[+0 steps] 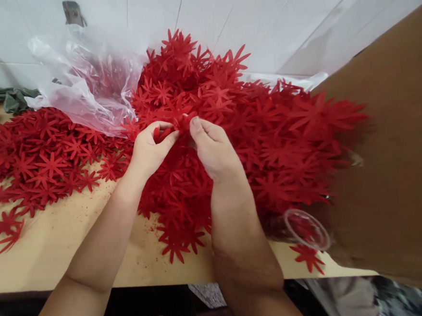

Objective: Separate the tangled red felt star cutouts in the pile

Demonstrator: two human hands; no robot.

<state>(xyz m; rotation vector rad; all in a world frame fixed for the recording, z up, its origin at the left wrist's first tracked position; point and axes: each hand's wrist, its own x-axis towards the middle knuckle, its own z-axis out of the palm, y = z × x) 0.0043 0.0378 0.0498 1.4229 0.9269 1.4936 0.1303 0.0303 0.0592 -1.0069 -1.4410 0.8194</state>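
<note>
Both my hands meet over a large heap of red flower-shaped cut-outs point(221, 99) with long narrow petals. My left hand point(154, 145) is closed in a pinch on a red petal piece point(180, 125). Opposite it, my right hand point(210, 141) has its thumb and fingers pressed together at the right side of the same red piece. How the piece is shaped between the fingertips is partly hidden. Beneath and around the hands lie many more red cut-outs, overlapping each other.
A clear plastic bag point(94, 89) rests on the heap at back left, beside dark green cloth point(15, 98). A brown cardboard box point(388, 165) stands at the right. Near the front edge, a clear plastic cup point(323, 240) lies on its side. White tiled wall point(259, 24) rises behind.
</note>
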